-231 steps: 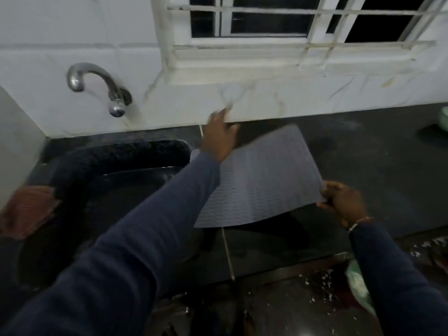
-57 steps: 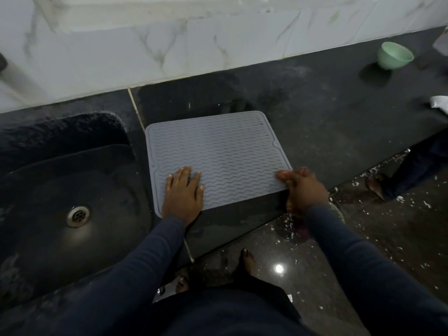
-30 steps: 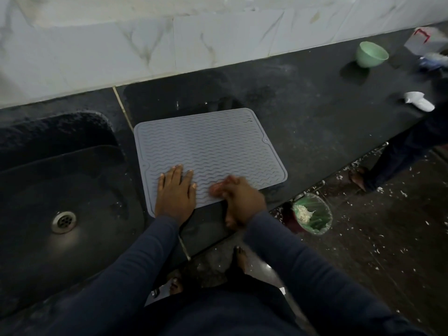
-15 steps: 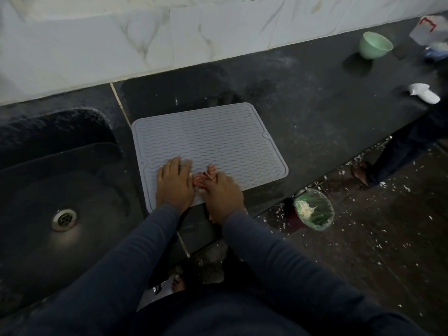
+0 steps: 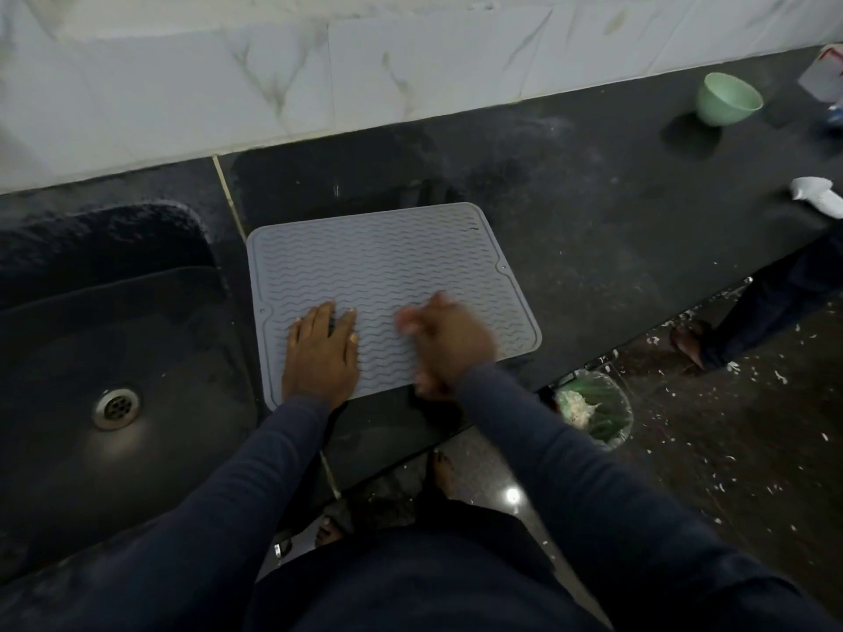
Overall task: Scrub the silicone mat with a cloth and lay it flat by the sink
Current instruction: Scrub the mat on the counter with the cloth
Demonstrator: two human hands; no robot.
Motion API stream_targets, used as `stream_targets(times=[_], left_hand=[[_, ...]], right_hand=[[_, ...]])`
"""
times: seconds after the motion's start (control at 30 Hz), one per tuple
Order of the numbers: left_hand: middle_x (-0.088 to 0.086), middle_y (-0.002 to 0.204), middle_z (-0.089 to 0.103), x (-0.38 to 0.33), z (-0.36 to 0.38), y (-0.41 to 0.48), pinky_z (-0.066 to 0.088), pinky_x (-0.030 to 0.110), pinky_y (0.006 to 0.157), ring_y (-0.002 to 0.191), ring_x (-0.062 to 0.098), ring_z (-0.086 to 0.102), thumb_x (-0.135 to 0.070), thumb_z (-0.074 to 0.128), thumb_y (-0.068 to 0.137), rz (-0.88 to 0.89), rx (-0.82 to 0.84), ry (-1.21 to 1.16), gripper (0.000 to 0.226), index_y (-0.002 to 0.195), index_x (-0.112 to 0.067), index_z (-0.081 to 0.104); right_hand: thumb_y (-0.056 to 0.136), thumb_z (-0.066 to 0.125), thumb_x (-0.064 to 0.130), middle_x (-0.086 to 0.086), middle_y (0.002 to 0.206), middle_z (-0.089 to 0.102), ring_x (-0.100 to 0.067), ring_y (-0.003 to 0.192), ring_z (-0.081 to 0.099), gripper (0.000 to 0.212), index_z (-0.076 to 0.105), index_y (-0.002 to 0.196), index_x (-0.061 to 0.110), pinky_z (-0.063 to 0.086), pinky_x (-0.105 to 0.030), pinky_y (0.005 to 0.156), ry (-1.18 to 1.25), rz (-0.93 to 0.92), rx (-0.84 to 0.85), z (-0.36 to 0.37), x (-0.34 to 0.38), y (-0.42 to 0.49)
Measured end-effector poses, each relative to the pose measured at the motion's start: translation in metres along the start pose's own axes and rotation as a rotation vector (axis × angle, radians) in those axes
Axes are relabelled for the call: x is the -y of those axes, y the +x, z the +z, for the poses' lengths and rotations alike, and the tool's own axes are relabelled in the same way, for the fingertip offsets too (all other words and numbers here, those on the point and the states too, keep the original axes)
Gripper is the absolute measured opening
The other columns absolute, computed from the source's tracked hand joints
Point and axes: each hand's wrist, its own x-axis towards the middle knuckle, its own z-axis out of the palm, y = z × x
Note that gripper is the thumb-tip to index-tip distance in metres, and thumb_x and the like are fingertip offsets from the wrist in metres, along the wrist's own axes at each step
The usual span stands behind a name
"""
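The grey silicone mat, ribbed with wavy lines, lies flat on the dark counter just right of the black sink. My left hand presses flat on the mat's near left part with its fingers straight. My right hand is blurred by motion and rests on the near middle of the mat, a hand's width from the left one. No cloth is in view.
A pale green bowl stands at the counter's far right, with a white object nearer the edge. On the littered floor are a bin with a green liner and another person's foot. White tiles back the counter.
The mat went from held in the air to lying flat by the sink. My right hand slid left along its near edge to my left hand and is now moving right again.
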Motion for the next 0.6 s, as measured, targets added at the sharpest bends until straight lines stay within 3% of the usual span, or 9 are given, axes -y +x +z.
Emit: stream_targets(times=[0.07,0.13,0.2,0.27,0.33,0.4,0.47,0.53,0.6], left_hand=[[0.021,0.14,0.047,0.001,0.0,0.001,0.027,0.054,0.107,0.128,0.039,0.043,-0.031,0.034,0.092,0.009,0.005,0.006,0.049,0.132,-0.014,0.055],[0.02,0.14,0.048,0.002,0.001,0.001,0.028,0.054,0.107,0.127,0.039,0.044,-0.033,0.033,0.092,0.004,0.003,-0.002,0.049,0.132,-0.014,0.056],[0.019,0.14,0.047,0.001,0.001,0.0,0.026,0.053,0.108,0.128,0.039,0.043,-0.033,0.032,0.093,0.001,-0.004,0.0,0.049,0.132,-0.014,0.055],[0.019,0.14,0.047,0.0,0.001,0.0,0.025,0.053,0.109,0.128,0.038,0.043,-0.032,0.032,0.094,0.001,-0.009,-0.004,0.049,0.133,-0.013,0.055],[0.02,0.14,0.047,-0.001,0.001,-0.001,0.024,0.053,0.109,0.128,0.038,0.043,-0.032,0.031,0.094,0.002,-0.008,-0.009,0.049,0.133,-0.012,0.055],[0.021,0.139,0.048,-0.003,0.0,-0.002,0.024,0.054,0.109,0.127,0.039,0.043,-0.031,0.031,0.094,0.002,-0.007,-0.017,0.049,0.131,-0.011,0.056],[0.023,0.139,0.047,-0.005,-0.002,0.0,0.025,0.056,0.108,0.129,0.04,0.04,-0.029,0.031,0.092,-0.003,-0.005,-0.016,0.049,0.129,-0.009,0.057],[0.024,0.141,0.043,-0.009,-0.004,0.004,0.023,0.058,0.109,0.133,0.041,0.034,-0.028,0.031,0.087,0.018,0.026,-0.023,0.053,0.128,-0.006,0.055],[0.024,0.144,0.04,-0.011,-0.005,0.009,0.022,0.057,0.111,0.136,0.041,0.031,-0.03,0.027,0.083,0.059,0.075,-0.047,0.061,0.132,-0.002,0.051]], right_hand=[[0.098,0.045,0.044,0.002,0.146,0.044,-0.02,0.134,0.04,0.036,0.057,0.131,0.036,0.035,-0.04,0.108,0.019,-0.145,0.163,0.026,0.037,-0.017],[0.095,0.046,0.052,0.008,0.149,0.042,-0.016,0.135,0.04,0.041,0.056,0.132,0.038,0.036,-0.035,0.108,0.016,-0.116,0.135,0.029,0.016,-0.008],[0.089,0.042,0.067,0.012,0.146,0.045,-0.019,0.127,0.05,0.053,0.055,0.132,0.039,0.041,-0.035,0.101,-0.066,0.044,0.069,0.003,-0.035,0.008],[0.086,0.037,0.074,0.004,0.139,0.053,-0.026,0.118,0.057,0.063,0.054,0.133,0.035,0.046,-0.039,0.094,-0.149,0.278,0.003,-0.029,-0.094,0.018],[0.085,0.04,0.074,-0.008,0.119,0.064,-0.032,0.106,0.062,0.07,0.055,0.131,0.023,0.049,-0.04,0.086,-0.188,0.455,-0.059,-0.054,-0.123,0.024],[0.088,0.045,0.064,-0.012,0.113,0.066,-0.035,0.101,0.063,0.062,0.057,0.127,0.017,0.048,-0.04,0.082,-0.19,0.481,-0.098,-0.058,-0.112,0.03],[0.092,0.045,0.056,-0.01,0.125,0.062,-0.033,0.107,0.06,0.05,0.059,0.123,0.019,0.047,-0.039,0.086,-0.067,0.37,-0.096,-0.043,-0.07,0.03],[0.096,0.042,0.052,-0.003,0.14,0.051,-0.029,0.118,0.054,0.041,0.06,0.123,0.027,0.043,-0.04,0.095,-0.005,0.116,-0.045,-0.007,-0.016,0.02],[0.099,0.038,0.046,0.0,0.146,0.045,-0.027,0.126,0.05,0.04,0.055,0.131,0.031,0.042,-0.04,0.102,-0.056,-0.086,0.114,0.028,0.027,0.004]])
